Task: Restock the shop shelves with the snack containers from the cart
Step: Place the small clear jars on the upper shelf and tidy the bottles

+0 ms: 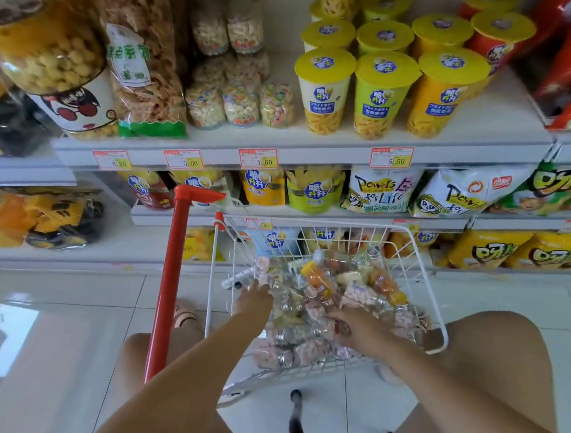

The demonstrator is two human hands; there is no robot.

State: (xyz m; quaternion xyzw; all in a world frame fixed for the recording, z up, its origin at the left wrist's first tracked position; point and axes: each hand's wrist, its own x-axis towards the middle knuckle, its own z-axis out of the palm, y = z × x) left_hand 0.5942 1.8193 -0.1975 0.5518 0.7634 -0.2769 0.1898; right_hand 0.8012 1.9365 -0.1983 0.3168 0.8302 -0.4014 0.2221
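The left hand's (pixel 254 300) fingers (pixel 261 287) are lying fairly straight and loose, tips touching the small snack jars (pixel 307 349) piled near the left edge of the cart's white wire basket (pixel 441 345), gripping nothing. The wrist is dipping over the left rim and the forearm is stretching back toward the near left. The right hand's (pixel 360 329) fingers (pixel 339 318) are bending down into the pile at the basket's middle; I cannot tell whether they are holding a jar. Its forearm is crossing the near right corner. Matching jars (pixel 237 106) are standing at the upper shelf's (pixel 316 145) front edge.
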